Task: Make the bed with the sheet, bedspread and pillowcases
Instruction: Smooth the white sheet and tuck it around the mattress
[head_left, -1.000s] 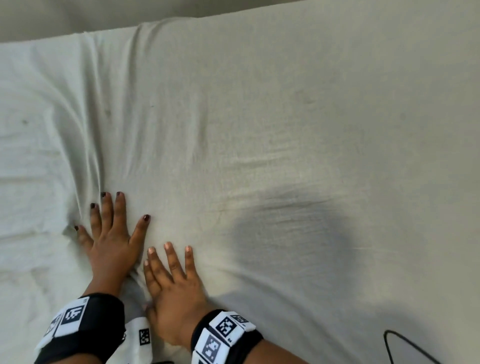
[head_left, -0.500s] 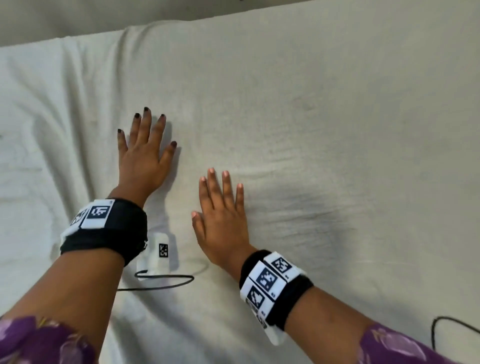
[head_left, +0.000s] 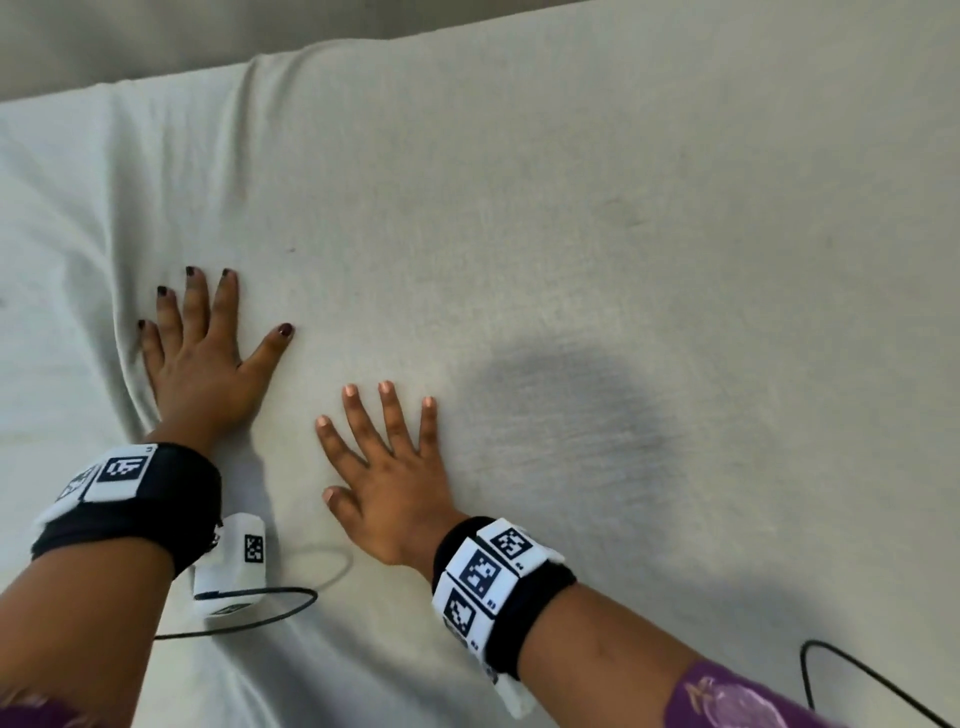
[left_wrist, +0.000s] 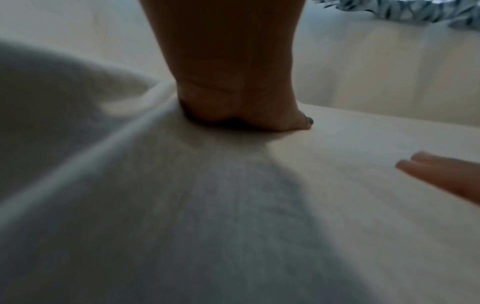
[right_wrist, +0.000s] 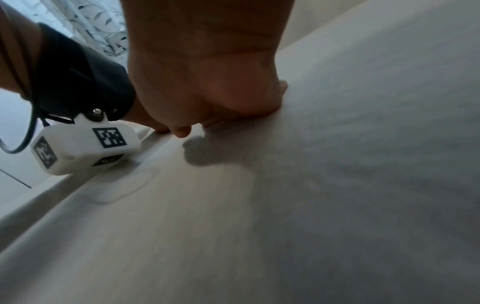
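Observation:
A pale off-white sheet (head_left: 571, 234) covers the bed and fills the head view. My left hand (head_left: 202, 353) lies flat on it at the left, fingers straight and spread, beside a long fold (head_left: 119, 291) in the cloth. My right hand (head_left: 389, 467) presses flat just right of it and nearer to me, fingers spread. In the left wrist view the left hand (left_wrist: 241, 98) bears down on the sheet (left_wrist: 233, 205), with a ridge of cloth (left_wrist: 109, 148) at its left. The right wrist view shows the right hand (right_wrist: 207, 92) flat on the sheet (right_wrist: 311, 205).
The far edge of the bed (head_left: 467, 36) runs along the top, with a plain wall behind. Wrinkles (head_left: 52, 234) gather on the left part of the sheet. A black cable (head_left: 857, 680) loops at the lower right. Patterned blue-grey fabric (left_wrist: 415, 10) shows at the far right.
Both hands slid away from me across the sheet, then the left came back a little. The creases near the hands have flattened, and the hands now lie further apart.

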